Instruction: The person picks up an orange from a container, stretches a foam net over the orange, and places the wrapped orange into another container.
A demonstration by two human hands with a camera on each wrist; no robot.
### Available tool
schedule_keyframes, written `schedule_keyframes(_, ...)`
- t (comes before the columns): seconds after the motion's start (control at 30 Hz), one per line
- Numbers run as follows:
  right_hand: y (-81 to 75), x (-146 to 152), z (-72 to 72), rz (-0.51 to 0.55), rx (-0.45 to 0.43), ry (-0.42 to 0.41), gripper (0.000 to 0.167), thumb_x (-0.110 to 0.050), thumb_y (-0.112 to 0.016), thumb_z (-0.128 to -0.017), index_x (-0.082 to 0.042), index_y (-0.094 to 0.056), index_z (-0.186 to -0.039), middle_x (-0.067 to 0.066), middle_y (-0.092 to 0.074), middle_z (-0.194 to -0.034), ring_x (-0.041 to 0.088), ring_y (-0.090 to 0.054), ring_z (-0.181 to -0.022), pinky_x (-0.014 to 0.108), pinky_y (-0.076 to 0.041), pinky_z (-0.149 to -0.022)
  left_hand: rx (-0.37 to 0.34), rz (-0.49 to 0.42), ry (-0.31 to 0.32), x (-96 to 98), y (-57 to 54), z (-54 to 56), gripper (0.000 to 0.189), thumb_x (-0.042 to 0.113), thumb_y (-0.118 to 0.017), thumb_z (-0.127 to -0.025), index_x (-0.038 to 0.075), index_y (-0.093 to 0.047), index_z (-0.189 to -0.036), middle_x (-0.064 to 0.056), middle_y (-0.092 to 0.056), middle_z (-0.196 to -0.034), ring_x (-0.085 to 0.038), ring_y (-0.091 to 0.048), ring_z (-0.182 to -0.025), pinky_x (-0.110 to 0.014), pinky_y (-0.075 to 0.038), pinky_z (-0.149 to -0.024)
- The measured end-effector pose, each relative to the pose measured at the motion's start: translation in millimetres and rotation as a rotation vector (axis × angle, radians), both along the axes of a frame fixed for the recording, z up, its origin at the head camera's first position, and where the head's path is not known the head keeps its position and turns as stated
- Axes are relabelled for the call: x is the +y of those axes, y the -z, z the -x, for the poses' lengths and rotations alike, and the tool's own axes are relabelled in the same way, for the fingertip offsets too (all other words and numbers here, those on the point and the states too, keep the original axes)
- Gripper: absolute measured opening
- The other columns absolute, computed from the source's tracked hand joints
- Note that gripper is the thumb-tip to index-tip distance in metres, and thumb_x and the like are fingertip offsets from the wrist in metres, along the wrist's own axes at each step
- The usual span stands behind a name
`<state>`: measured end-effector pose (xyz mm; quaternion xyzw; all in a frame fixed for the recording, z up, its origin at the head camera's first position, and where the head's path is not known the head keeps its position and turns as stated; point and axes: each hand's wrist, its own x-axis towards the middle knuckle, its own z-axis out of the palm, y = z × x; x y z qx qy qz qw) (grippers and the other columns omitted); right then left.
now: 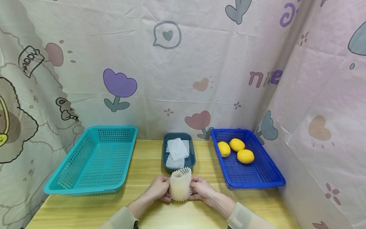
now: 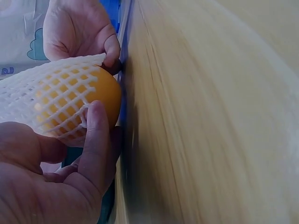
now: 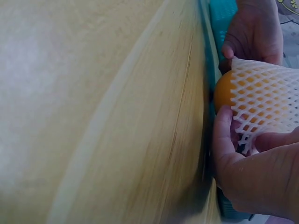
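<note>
Upright in front of me on the table is a white foam net sleeve (image 1: pixel 180 188) with a yellow lemon (image 2: pixel 110 95) inside its lower part. In the left wrist view the lemon's rounded end bulges out past the net's bottom edge. My left hand (image 1: pixel 159 189) grips the sleeve from the left, one finger on the bare lemon. From the other side my right hand (image 1: pixel 204 191) holds the net near its bottom edge, thumb outside and a fingertip at the lemon. The sleeve's upper end gapes above the fruit.
Behind the hands stands a small dark teal basket (image 1: pixel 165 159) with several flat foam nets (image 1: pixel 178 149). A turquoise basket (image 1: pixel 94 165) is at the left. On the right, a blue basket (image 1: pixel 251 178) contains three lemons (image 1: pixel 245 156). A printed curtain (image 1: pixel 177 63) hangs behind the table.
</note>
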<state>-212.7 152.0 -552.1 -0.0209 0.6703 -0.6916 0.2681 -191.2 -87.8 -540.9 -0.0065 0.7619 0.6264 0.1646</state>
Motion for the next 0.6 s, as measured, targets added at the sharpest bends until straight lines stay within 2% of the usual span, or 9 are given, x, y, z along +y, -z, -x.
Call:
schedule_keyframes(0.07, -0.5, 0.3, -0.1, 0.004, -0.009, 0.012, 0.012, -0.009, -0.053, -0.109, -0.008, -0.063, -0.114, 0.003, -0.072, -0.097, 0.017, -0.074, -0.087, 0.036, -0.066, -0.081, -0.007, -0.007, -0.007, 0.6, -0.1, 0.5, 0.041, 0.026, -0.046, -0.119, 0.000, -0.069, -0.098, -0.003, -0.058, -0.070, -0.015, -0.065, -0.059, -0.036, -0.068, -0.060)
schedule_keyframes(0.17, -1.5, 0.6, -0.3, 0.011, -0.011, 0.020, 0.013, -0.009, -0.053, -0.110, -0.006, -0.064, -0.118, 0.003, -0.072, -0.098, 0.017, -0.073, -0.087, 0.036, -0.066, -0.082, -0.019, -0.019, -0.024, 1.2, 0.4, 0.7, 0.042, 0.028, -0.045, -0.120, -0.002, -0.070, -0.104, -0.004, -0.059, -0.071, -0.015, -0.064, -0.060, -0.036, -0.068, -0.060)
schedule_keyframes(0.4, -6.6, -2.4, 0.8, 0.035, 0.005, 0.028, 0.018, -0.012, -0.052, -0.114, -0.003, -0.064, -0.123, 0.004, -0.074, -0.102, 0.018, -0.072, -0.090, 0.038, -0.067, -0.087, -0.009, -0.040, -0.058, 3.1, -0.4, 0.2, 0.045, 0.035, -0.040, -0.122, -0.003, -0.065, -0.127, -0.010, -0.065, -0.081, -0.020, -0.069, -0.065, -0.039, -0.068, -0.060)
schedule_keyframes(0.6, -7.5, -5.8, 1.1, 0.034, 0.010, 0.041, 0.021, -0.015, -0.054, -0.115, -0.004, -0.064, -0.129, 0.004, -0.076, -0.104, 0.019, -0.073, -0.090, 0.036, -0.066, -0.080, 0.010, -0.055, -0.088, 5.2, -0.3, 0.1, 0.052, 0.030, -0.035, -0.121, -0.010, -0.053, -0.149, -0.015, -0.068, -0.092, -0.023, -0.071, -0.072, -0.043, -0.069, -0.062)
